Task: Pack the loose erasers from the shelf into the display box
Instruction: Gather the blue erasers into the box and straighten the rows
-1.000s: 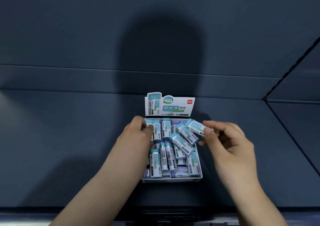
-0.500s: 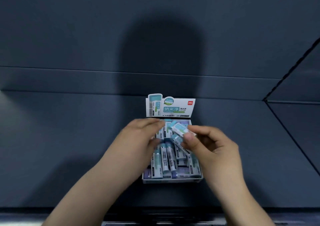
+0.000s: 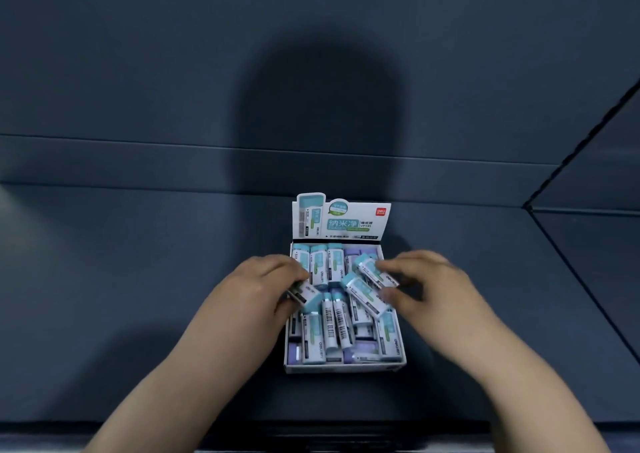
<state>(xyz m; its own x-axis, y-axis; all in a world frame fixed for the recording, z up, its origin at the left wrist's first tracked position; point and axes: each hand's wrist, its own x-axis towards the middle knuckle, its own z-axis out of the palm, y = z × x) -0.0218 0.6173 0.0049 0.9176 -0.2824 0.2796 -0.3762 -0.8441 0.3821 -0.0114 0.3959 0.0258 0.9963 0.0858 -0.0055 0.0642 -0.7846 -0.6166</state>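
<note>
teal-white eraser (image 3: 374,273) pinched by r hand (image 3: 431,288); l hand (image 3: 258,291) grips another eraser (image 3: 309,294) at left edge of display box (image 3: 343,368).

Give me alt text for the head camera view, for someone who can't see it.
Two hands work over an open display box packed with teal and purple erasers on a dark shelf. The left hand grips a slanted eraser at the box's left edge; the right hand pinches a tilted eraser atop the rest.
</note>
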